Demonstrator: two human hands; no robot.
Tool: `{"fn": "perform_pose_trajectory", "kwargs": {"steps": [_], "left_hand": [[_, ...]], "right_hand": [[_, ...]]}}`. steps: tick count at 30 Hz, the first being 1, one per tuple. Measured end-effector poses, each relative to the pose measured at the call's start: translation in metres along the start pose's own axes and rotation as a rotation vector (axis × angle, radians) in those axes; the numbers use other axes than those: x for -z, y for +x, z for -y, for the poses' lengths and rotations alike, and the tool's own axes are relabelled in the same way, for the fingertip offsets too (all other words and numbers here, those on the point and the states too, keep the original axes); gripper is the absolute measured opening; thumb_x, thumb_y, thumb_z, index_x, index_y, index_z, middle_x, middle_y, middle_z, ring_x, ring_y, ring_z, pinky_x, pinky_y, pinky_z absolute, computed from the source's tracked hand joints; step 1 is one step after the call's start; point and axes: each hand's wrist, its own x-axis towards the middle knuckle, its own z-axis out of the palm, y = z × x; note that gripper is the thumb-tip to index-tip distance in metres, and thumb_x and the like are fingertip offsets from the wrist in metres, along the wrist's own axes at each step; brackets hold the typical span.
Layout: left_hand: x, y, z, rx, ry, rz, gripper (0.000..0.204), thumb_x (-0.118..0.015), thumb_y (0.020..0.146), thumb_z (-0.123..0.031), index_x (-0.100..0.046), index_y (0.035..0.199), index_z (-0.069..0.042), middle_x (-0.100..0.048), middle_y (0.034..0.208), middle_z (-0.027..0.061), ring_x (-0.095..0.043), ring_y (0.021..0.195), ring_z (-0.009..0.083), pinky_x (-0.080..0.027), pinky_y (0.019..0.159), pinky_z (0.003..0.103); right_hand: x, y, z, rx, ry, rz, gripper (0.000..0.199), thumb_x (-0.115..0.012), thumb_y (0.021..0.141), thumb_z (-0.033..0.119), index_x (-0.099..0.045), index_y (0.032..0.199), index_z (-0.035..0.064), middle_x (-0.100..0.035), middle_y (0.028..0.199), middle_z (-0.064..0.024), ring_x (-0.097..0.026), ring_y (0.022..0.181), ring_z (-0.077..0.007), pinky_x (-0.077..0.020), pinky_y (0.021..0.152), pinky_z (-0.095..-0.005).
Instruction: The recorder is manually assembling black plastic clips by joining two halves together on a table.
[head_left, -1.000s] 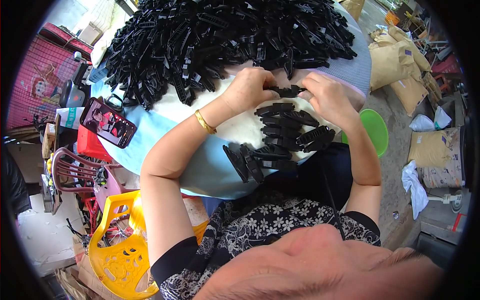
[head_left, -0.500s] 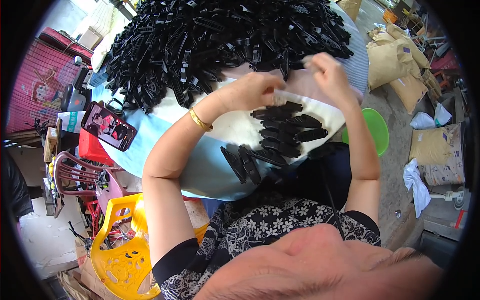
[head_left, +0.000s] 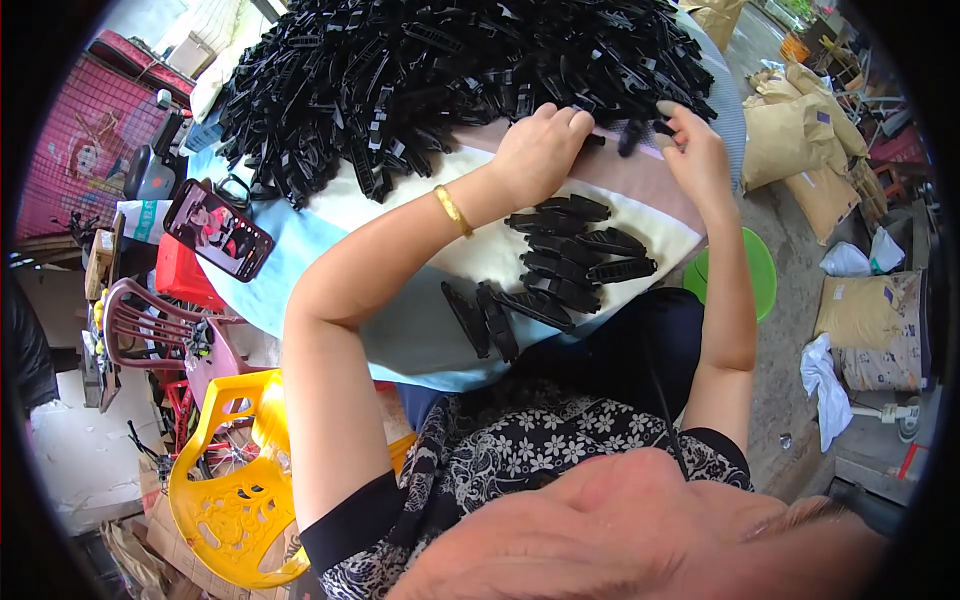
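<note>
A large heap of black plastic parts (head_left: 450,70) covers the far half of a table with a pale blue and cream cloth (head_left: 400,330). My left hand (head_left: 540,150), with a gold bracelet on its wrist, reaches to the heap's near edge, fingers curled over a black part. My right hand (head_left: 695,150) is beside it, pinching a small black part at the same edge. Closer to me lies a small group of sorted black parts (head_left: 575,255), with a few more (head_left: 485,315) at the cloth's near edge.
A phone (head_left: 217,228) lies at the table's left edge. A yellow plastic chair (head_left: 235,490) and a pink chair (head_left: 150,315) stand at lower left. A green basin (head_left: 762,275) sits on the floor to the right, near brown sacks (head_left: 790,140) and white rags (head_left: 830,375).
Both hands left the small group of sorted parts and moved away from me to the near edge of the big heap.
</note>
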Motion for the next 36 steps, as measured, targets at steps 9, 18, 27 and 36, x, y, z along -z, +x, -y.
{"fn": "perform_pose_trajectory", "kwargs": {"steps": [9,18,27,36], "left_hand": [[0.029,-0.044,0.013,-0.138,-0.367,0.054,0.021,-0.063,0.069,0.005,-0.065,0.089,-0.004,-0.057,0.101,0.0092,-0.056,0.096,0.0289,-0.048,0.083,0.036],[0.017,-0.048,0.017,0.176,-0.241,0.016,0.024,-0.069,0.074,-0.014,-0.065,0.093,0.001,-0.06,0.093,0.0151,-0.058,0.09,0.0326,-0.049,0.079,0.039],[0.018,-0.044,0.015,0.183,-0.331,-0.025,0.022,-0.069,0.071,-0.017,-0.071,0.088,-0.004,-0.062,0.087,0.0142,-0.059,0.087,0.0326,-0.049,0.079,0.039],[0.019,-0.037,0.009,0.207,-0.393,0.056,0.02,-0.069,0.071,-0.014,-0.07,0.087,-0.003,-0.061,0.086,0.0115,-0.059,0.086,0.0312,-0.048,0.076,0.039]], "right_hand": [[-0.013,-0.015,0.04,0.431,0.366,0.266,0.026,-0.074,0.071,0.005,-0.055,0.087,-0.0025,-0.052,0.077,-0.0103,-0.053,0.069,-0.0209,-0.043,0.061,-0.0326],[-0.003,-0.023,0.053,0.496,0.137,0.215,0.022,-0.07,0.071,0.006,-0.055,0.086,-0.0021,-0.056,0.082,-0.0127,-0.053,0.08,-0.0312,-0.0433,0.069,-0.0388],[-0.009,-0.018,0.06,0.471,0.035,0.146,0.02,-0.07,0.074,0.015,-0.055,0.081,0.0028,-0.055,0.082,-0.0086,-0.053,0.083,-0.0276,-0.0386,0.075,-0.038],[-0.021,-0.014,0.057,0.435,0.224,0.225,0.021,-0.073,0.066,0.008,-0.058,0.078,-0.0001,-0.057,0.082,-0.0103,-0.054,0.084,-0.0288,-0.0401,0.077,-0.0375]]}}
